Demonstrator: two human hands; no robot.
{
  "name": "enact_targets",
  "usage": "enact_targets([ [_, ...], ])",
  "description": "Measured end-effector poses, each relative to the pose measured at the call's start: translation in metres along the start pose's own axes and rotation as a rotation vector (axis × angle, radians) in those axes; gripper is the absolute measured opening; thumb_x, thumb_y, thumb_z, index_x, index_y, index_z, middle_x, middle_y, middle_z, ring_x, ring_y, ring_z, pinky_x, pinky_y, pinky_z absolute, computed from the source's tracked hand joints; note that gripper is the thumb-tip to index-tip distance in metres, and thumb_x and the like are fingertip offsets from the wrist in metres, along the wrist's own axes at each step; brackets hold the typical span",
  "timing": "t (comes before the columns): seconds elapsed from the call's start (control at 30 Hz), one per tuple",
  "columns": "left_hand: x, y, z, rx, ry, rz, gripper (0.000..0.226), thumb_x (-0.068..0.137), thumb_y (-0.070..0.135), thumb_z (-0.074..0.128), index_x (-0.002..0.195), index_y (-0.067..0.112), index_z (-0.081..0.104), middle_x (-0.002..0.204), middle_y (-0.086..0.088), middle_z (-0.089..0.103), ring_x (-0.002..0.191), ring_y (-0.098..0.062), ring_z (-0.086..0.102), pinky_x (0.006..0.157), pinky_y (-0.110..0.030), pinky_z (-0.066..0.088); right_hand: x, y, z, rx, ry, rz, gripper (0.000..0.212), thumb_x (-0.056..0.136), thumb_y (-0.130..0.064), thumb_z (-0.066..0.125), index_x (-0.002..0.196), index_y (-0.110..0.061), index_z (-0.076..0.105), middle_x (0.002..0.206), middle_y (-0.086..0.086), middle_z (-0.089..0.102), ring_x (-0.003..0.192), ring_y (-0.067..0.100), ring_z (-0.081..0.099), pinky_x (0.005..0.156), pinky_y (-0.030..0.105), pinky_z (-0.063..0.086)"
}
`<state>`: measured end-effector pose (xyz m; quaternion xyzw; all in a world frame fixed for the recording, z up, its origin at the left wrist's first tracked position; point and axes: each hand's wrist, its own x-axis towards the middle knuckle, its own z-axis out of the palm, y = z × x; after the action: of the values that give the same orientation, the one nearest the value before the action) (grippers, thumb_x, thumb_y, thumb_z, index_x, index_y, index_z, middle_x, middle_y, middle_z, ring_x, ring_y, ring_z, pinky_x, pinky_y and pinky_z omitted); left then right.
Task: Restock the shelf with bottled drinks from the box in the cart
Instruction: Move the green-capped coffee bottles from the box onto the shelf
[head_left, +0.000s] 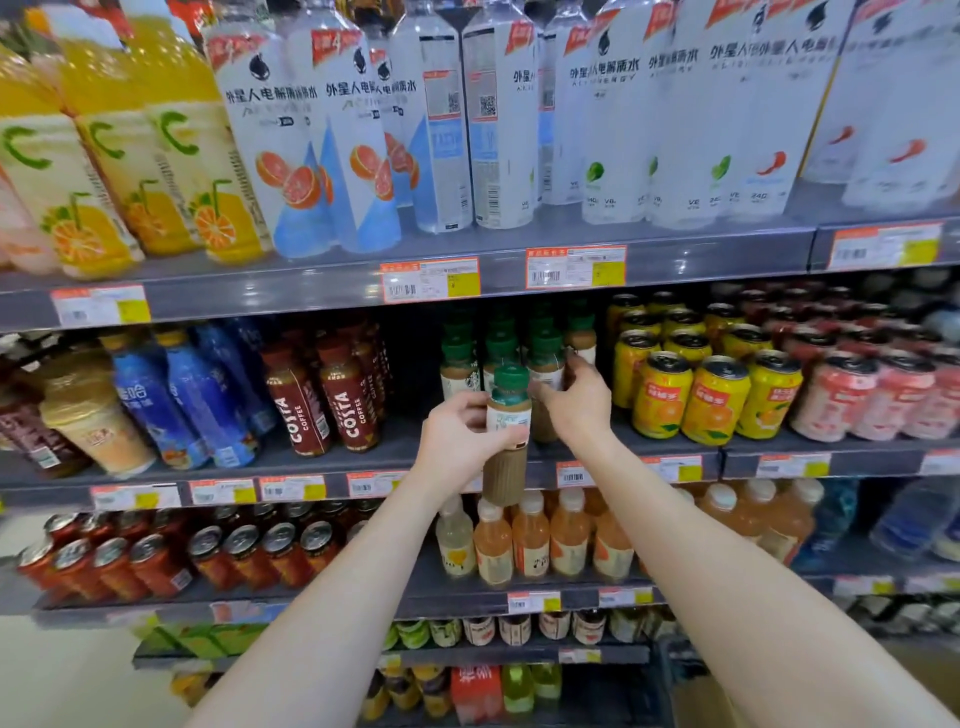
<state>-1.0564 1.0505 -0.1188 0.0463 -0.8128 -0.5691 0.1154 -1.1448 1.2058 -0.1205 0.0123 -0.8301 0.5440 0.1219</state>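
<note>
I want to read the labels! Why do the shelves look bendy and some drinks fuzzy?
Head view: the wide lens bows the shelf edge; edge items blur, like the red cans; the green-capped bottle in the left hand stays fairly sharp; ceiling light glares on the shelf edge.

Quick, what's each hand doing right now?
Left hand: closed around a green-capped coffee bottle.
Right hand: fingers curled on a bottle in the shelf row; firm grip cannot be told.

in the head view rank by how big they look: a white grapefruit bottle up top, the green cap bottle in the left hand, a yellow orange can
1. White grapefruit bottle, clearly largest.
2. Green-capped bottle in the left hand; it is nearer the camera, so its lead is unsure.
3. Yellow orange can, smallest.
</note>
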Motion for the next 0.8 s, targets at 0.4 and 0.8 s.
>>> enact_targets([
  [0.4, 0.008, 0.020, 0.024, -0.061, -0.095, 0.088, 0.048, 0.075, 0.028, 0.092, 0.116, 0.025, 0.067, 0.106, 0.009, 0.076, 0.097, 0.001, 0.071, 0.083, -0.019, 0.056, -0.057, 0.010, -0.046, 0.175, -0.397, -0.092, 0.067, 0.084, 0.001, 0.064, 0.143, -0.029, 0.053, 0.129, -0.011, 0.067, 0.119, 0.007, 0.064, 0.096, 0.031, 0.056],
  [0.8, 0.024, 0.034, 0.073, -0.016, 0.068, 0.155, 0.042, 0.081, 0.036, 0.087, 0.116, 0.018, 0.072, 0.101, 0.009, 0.074, 0.092, 0.002, 0.067, 0.074, -0.008, 0.051, -0.022, 0.025, -0.070, 0.171, -0.135, -0.199, 0.057, 0.089, -0.025, 0.078, 0.141, -0.033, 0.056, 0.119, -0.015, 0.072, 0.109, -0.001, 0.065, 0.089, 0.025, 0.055],
])
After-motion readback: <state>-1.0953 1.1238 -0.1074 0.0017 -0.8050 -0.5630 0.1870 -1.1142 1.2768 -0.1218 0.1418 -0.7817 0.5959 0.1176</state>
